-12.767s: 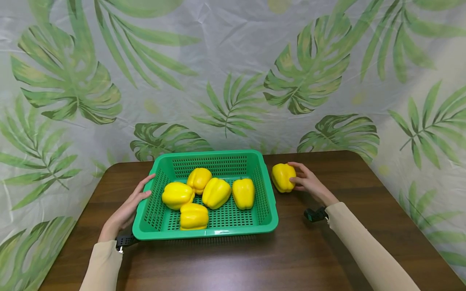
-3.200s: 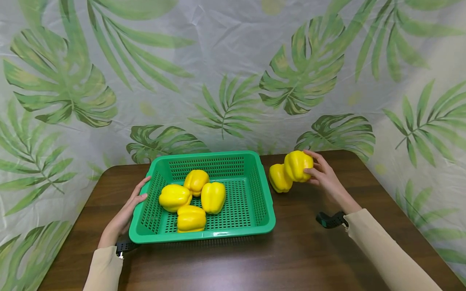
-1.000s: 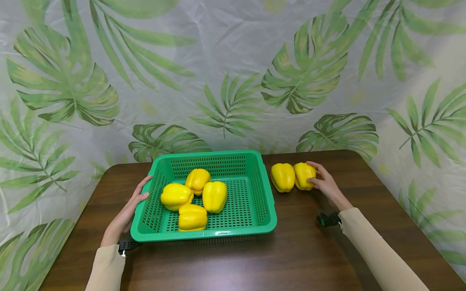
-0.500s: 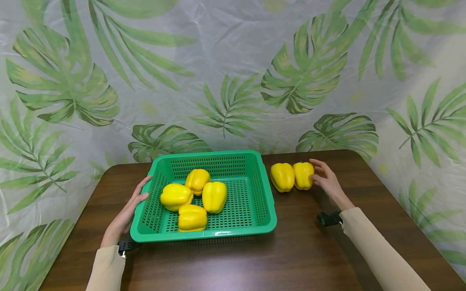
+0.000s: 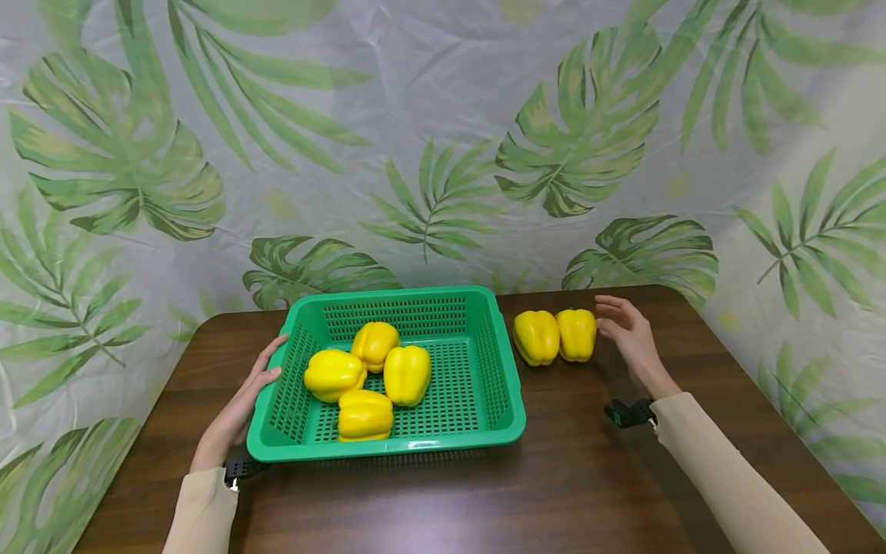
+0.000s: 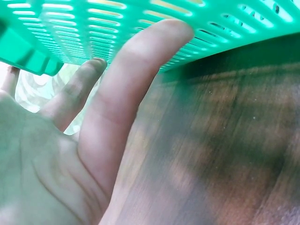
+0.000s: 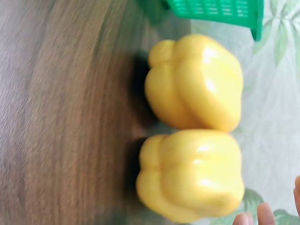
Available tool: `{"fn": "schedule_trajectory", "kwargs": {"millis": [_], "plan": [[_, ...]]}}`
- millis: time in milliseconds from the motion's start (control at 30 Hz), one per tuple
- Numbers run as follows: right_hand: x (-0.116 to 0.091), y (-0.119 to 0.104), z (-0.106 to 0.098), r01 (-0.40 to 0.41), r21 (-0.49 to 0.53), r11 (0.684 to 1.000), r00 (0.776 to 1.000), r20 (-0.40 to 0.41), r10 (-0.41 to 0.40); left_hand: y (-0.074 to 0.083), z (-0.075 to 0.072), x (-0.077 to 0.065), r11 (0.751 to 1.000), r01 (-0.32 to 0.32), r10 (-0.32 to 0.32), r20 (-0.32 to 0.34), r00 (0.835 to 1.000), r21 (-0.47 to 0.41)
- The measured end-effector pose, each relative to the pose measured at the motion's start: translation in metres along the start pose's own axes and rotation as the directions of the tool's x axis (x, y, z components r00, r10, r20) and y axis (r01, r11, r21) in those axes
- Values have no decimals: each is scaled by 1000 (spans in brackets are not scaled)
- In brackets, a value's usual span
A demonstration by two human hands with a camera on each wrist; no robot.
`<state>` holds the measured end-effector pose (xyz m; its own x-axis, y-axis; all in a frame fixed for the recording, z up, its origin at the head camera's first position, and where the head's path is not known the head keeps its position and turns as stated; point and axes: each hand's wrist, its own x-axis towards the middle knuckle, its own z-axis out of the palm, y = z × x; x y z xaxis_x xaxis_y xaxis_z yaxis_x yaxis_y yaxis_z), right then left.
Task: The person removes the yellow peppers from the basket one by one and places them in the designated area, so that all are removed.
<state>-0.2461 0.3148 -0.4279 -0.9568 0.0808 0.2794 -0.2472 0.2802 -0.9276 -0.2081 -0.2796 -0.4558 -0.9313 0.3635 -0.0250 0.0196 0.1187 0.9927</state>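
My left hand (image 5: 242, 400) rests against the left side of a green plastic basket (image 5: 453, 441), its fingers near the rim. In the left wrist view the thumb (image 6: 123, 93) lies straight along the slotted wall. Several yellow bell peppers (image 5: 407, 375) lie grouped in the left and middle of the basket. Outside it, to the right, a yellow bell pepper (image 5: 536, 338) stands on the table with a second yellow bell pepper (image 5: 576, 335) touching it. My right hand (image 5: 633, 344) is just right of that second pepper, fingers loosely extended, holding nothing.
A dark wooden table (image 5: 443, 508) carries everything. Behind it hangs a pale cloth (image 5: 443, 138) printed with green leaves. Black straps with small cameras (image 5: 628, 413) sit on both wrists.
The right hand has taken a pepper from the basket's right part, set it beside the one on the table, let go and drawn back rightward. The left hand has stayed at the basket.
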Motion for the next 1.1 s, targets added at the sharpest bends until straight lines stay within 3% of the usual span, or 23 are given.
{"fn": "schedule_trajectory", "kwargs": {"millis": [433, 767, 1100], "plan": [[-1, -34, 27, -42, 122, 992, 987, 161, 22, 0, 1, -1, 1000, 7, -7, -8, 1000, 4], [-5, -62, 55, -104, 117, 988, 959, 276, 68, 0, 0, 0, 1000, -12, 12, 4, 1000, 16], [-8, -84, 80, -119, 161, 980, 919, 392, 47, 2, 1, -1, 1000, -10, 10, -9, 1000, 13]]}}
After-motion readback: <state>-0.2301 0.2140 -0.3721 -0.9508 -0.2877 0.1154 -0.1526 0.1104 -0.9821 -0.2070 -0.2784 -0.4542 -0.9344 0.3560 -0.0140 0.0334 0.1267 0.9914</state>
